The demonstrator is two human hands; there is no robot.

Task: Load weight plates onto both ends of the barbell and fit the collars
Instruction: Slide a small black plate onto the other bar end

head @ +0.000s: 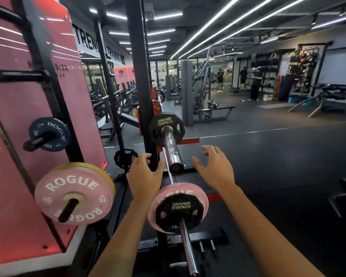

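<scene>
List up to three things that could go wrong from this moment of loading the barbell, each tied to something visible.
1. The black Hammer Strength plate sits far up the barbell sleeve with no collar visible, so it could slide outward.
2. The left hand and right hand are open beside the sleeve end, where fingers could get pinched if the plate slides.
3. Loading may end up uneven, since the far end is out of view.

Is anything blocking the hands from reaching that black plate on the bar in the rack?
Nothing visible. The left hand and right hand hang open beside the bare sleeve, and the black Hammer Strength plate sits further along it.
</scene>
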